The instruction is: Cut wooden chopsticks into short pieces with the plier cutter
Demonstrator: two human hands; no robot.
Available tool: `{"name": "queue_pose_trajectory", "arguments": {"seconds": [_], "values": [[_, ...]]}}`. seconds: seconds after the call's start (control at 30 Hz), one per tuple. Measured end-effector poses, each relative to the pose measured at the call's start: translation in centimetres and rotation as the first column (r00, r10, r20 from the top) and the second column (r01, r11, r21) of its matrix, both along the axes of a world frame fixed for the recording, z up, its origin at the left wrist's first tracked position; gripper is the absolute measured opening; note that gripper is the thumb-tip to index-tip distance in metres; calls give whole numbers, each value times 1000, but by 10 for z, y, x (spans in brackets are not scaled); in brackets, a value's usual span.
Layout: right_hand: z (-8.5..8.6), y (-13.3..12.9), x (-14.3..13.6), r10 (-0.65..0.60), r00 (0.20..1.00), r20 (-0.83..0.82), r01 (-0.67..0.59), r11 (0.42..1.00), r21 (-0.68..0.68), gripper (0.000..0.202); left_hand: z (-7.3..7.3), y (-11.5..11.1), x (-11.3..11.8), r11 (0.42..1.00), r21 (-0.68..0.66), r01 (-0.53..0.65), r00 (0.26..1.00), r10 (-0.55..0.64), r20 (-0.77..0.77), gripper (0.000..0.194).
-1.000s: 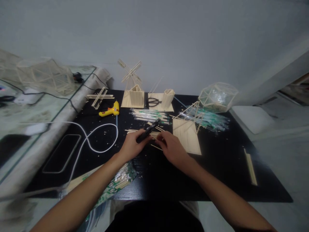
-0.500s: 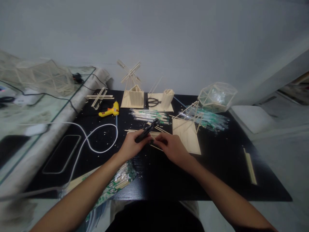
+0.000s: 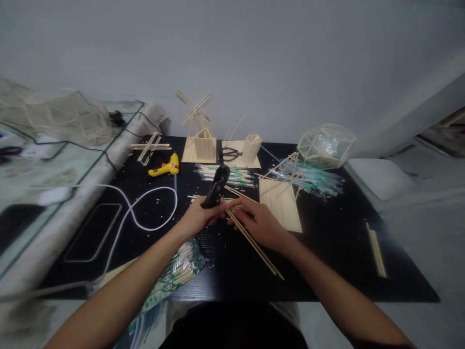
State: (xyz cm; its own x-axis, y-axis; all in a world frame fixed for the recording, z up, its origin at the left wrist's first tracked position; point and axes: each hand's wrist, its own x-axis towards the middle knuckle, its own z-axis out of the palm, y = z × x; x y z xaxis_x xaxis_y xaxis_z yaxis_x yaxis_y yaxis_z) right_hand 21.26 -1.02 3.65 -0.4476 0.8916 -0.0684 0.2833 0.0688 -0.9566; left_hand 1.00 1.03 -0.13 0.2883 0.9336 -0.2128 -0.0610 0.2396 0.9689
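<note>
My left hand is closed around a black pliers-like tool, whose head points up and away from me. Close beside it, my right hand is closed on a pair of thin wooden sticks that slant down toward the front of the table. The fingertips of both hands almost meet at the sticks' upper end. Behind the hands lie more loose wooden sticks, partly covered by my fingers. To the right of them is a wooden board with a triangular stick frame on it.
A yellow glue gun, crossed sticks and a white cable lie left. Behind are a stick windmill, black scissors and packs of wrapped sticks. Another pack sits by my left forearm.
The wooden sticks in my right hand now extend toward me, beneath the palm. The black tool in my left hand has turned more upright, its head shifting left.
</note>
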Motion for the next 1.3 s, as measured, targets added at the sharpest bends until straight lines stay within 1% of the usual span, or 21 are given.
{"name": "queue_pose_trajectory", "arguments": {"seconds": [0.1,0.2,0.27,0.3,0.37,0.43,0.47,0.5,0.57,0.6,0.67,0.73,0.8,0.83,0.93,1.03,1.1,1.17,1.23,1.3], "values": [[6,0,6,94,995,17,-96,984,148,29,3,1,0,989,-142,-43,985,66,161,33],[10,4,14,168,986,-11,-160,954,255,29,6,2,-2,977,-213,-22,958,82,276,32],[13,6,17,166,986,-32,-146,931,333,29,7,3,-3,968,-251,10,939,77,334,34],[15,7,17,147,989,-24,-126,910,395,29,7,3,-3,961,-276,26,931,77,358,34],[18,8,16,82,997,-5,-67,846,530,27,7,4,-4,946,-319,57,914,80,399,33],[22,8,13,35,999,-30,-9,791,612,26,5,4,-3,939,-333,87,899,70,432,29],[24,8,11,24,998,-56,16,782,623,27,4,4,-3,938,-331,103,894,58,445,27],[24,9,9,16,996,-84,39,786,617,26,4,4,-3,936,-330,120,891,45,452,26],[23,11,7,-11,992,-126,84,806,586,21,3,4,-1,929,-342,144,898,23,439,24],[21,13,7,-38,990,-134,109,813,571,18,3,3,0,923,-357,145,911,16,412,24],[15,17,9,-106,986,-130,161,810,564,14,2,3,2,925,-365,106,951,13,310,26],[6,22,12,-163,980,-113,199,797,570,12,1,5,5,956,-293,17,987,32,160,28],[-3,26,16,-189,978,-93,208,795,570,11,-1,9,6,987,-142,-77,997,80,15,30],[-9,27,18,-193,978,-80,204,798,567,11,-2,11,6,992,-57,-110,993,107,-45,31],[-24,29,20,-196,980,-41,186,818,544,9,-8,18,6,973,184,-138,968,173,-185,30],[-34,29,21,-187,982,-12,165,833,528,7,-10,24,7,919,386,-81,932,208,-298,27],[-38,29,21,-187,982,-2,160,834,529,7,-8,26,10,889,457,-30,917,207,-341,26],[-41,29,21,-189,982,7,156,830,535,8,-2,27,13,879,476,3,919,185,-349,26],[-42,29,21,-190,982,18,149,824,547,9,8,26,16,879,476,16,932,159,-326,25],[-43,29,21,-191,981,36,138,814,564,11,21,22,19,875,485,11,945,149,-290,23]]}}
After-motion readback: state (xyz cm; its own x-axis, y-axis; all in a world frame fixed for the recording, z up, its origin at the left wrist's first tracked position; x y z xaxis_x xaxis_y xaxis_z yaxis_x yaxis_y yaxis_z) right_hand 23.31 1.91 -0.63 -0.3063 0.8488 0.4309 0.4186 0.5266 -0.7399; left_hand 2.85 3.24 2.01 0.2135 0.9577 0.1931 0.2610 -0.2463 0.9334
